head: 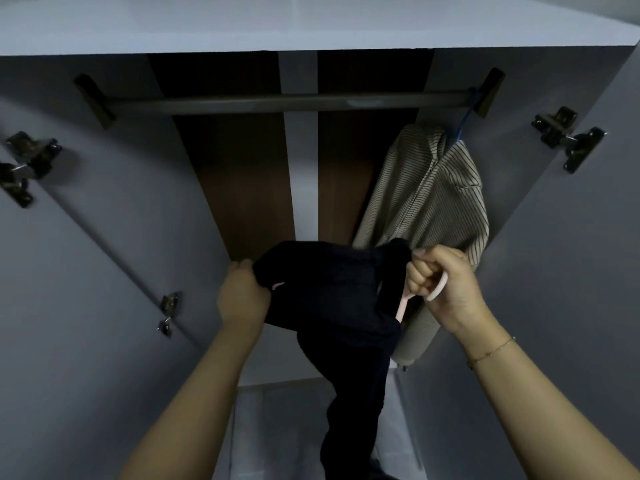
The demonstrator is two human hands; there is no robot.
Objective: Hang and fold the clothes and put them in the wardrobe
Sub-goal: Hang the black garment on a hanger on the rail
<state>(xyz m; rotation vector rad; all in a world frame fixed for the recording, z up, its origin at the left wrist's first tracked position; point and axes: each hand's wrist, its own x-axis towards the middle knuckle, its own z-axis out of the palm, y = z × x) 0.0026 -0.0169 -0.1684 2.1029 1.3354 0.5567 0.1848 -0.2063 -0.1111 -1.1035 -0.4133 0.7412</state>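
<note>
— Grey wardrobe (114,209), doors open, and a rail (287,102) up top with a striped top (429,199) hanging at its right end. Where is the dark garment (332,292)?

— Below the rail. The left hand (242,292) pinches its edge. The right hand (440,282) is curled tight round a pale hanger (437,291).

— Which step?

— Hanging, I think. Next, lift the hook up onto the rail.

The dark garment (332,289) hangs between the fingers of the left hand (242,292) and right hand (443,285). The hanger hook (437,289) sits inside the right fingers. Beyond them, the striped jacket (429,195) hangs from the rail (277,102), right end.
</note>
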